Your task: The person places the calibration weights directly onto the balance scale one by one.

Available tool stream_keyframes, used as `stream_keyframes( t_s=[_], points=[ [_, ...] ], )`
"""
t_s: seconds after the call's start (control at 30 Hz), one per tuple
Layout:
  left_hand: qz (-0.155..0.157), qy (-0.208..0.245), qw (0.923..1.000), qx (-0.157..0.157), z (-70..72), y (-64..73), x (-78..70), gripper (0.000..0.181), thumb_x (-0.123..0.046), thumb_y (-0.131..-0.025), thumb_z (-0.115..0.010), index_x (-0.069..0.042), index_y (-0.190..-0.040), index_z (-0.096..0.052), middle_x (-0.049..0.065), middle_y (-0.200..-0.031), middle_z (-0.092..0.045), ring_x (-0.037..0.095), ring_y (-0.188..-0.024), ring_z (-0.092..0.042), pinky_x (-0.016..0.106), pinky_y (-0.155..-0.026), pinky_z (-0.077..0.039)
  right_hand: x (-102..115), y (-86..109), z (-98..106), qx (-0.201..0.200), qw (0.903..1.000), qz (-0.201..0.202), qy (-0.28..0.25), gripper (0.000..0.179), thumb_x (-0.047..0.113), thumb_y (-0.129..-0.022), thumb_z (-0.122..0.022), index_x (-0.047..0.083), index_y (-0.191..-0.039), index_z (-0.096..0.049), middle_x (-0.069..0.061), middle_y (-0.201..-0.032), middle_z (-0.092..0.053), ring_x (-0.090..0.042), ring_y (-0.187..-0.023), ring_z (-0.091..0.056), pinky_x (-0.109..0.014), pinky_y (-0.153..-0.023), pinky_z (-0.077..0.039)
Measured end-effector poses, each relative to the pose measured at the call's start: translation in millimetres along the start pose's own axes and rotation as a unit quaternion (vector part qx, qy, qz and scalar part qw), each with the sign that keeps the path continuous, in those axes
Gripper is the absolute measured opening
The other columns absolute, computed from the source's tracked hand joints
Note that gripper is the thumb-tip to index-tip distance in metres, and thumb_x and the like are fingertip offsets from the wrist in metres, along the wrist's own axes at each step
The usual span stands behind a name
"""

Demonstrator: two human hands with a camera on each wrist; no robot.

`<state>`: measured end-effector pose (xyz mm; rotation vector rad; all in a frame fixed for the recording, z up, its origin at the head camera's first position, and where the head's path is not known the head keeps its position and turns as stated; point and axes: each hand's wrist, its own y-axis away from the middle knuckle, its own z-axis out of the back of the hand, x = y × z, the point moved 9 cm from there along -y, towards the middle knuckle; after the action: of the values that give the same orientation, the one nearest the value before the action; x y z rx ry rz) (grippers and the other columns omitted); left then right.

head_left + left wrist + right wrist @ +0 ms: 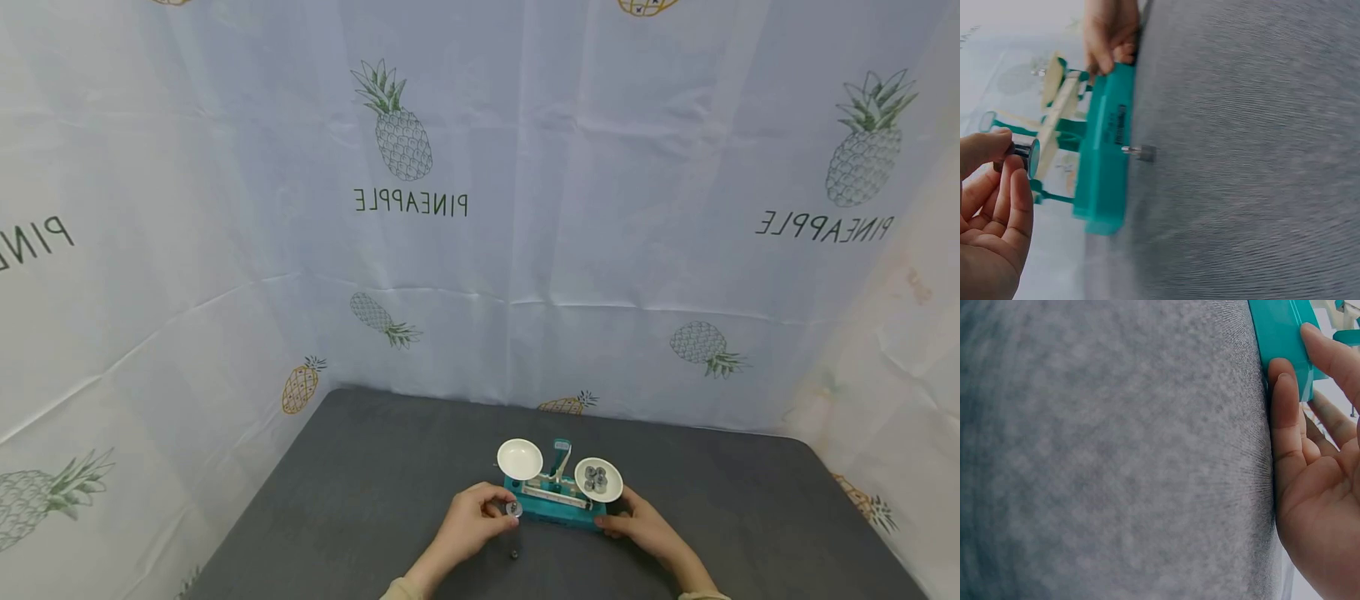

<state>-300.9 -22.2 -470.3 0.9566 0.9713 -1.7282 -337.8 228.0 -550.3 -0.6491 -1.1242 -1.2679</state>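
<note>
A teal balance scale (558, 510) stands on the table with two white pans. The left pan (520, 459) holds nothing visible, while several small grey metal pieces (596, 479) sit in the right one. In front of the scale's left end, my left hand (471, 521) pinches a short, shiny metal cylinder (1027, 153) between thumb and fingers. My right hand (641, 523) grips the right end of the scale's teal base (1285, 337), thumb on top and fingers at the end. A small knobbed metal weight (1141, 152) stands on the table before the scale, below my left hand.
The dark grey table (360, 483) reaches back to a pale curtain (480, 250) printed with pineapples, which hangs behind it and along both sides.
</note>
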Motion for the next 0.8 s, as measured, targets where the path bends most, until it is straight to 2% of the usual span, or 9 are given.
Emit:
stream_keyframes(
  t_s=[0.23, 0.47, 0.53, 0.8],
  points=[
    [-0.017, -0.007, 0.9996, -0.023, 9.4, -3.9, -19.4, 0.024, -0.018, -0.070, -0.072, -0.010, -0.091, -0.065, 0.006, -0.083, -0.059, -0.004, -0.060, -0.051, 0.014, -0.049, -0.044, 1, 0.3, -1, 0.002, 1.0000, 0.001, -0.005, 0.080, 0.025, -0.076, -0.066, -0.006, -0.133, -0.019, -0.008, -0.086, -0.056, -0.017, -0.069, -0.058, -0.030, -0.062, -0.050],
    [-0.018, 0.002, 0.9995, -0.025, 17.3, -9.5, -48.1, 0.023, -0.008, -0.071, -0.069, -0.003, -0.093, -0.064, 0.013, -0.085, -0.058, 0.000, -0.061, -0.051, 0.015, -0.050, -0.043, 2, 1.1, -1, -0.002, 1.0000, 0.002, 0.001, 0.081, 0.026, -0.076, -0.066, -0.007, -0.133, -0.019, -0.005, -0.080, -0.057, -0.016, -0.068, -0.058, -0.030, -0.061, -0.049],
    [-0.020, -0.004, 0.9993, -0.030, 19.7, -13.5, -50.8, 0.023, -0.011, -0.072, -0.069, -0.005, -0.093, -0.064, 0.011, -0.085, -0.058, 0.001, -0.062, -0.051, 0.014, -0.051, -0.043, 3, 1.1, -1, -0.002, 1.0000, 0.004, 0.001, 0.081, 0.025, -0.075, -0.066, -0.007, -0.133, -0.020, -0.004, -0.078, -0.058, -0.016, -0.068, -0.059, -0.030, -0.061, -0.049],
    [-0.019, -0.027, 0.9977, -0.059, 26.6, -33.8, -44.4, 0.026, -0.024, -0.073, -0.069, -0.012, -0.096, -0.064, 0.004, -0.088, -0.059, 0.003, -0.066, -0.053, 0.017, -0.054, -0.046, 4, 1.1, -1, 0.008, 0.9998, 0.017, -0.011, 0.079, 0.022, -0.076, -0.066, -0.006, -0.133, -0.020, -0.004, -0.078, -0.057, -0.016, -0.067, -0.058, -0.029, -0.061, -0.050]
  ],
)
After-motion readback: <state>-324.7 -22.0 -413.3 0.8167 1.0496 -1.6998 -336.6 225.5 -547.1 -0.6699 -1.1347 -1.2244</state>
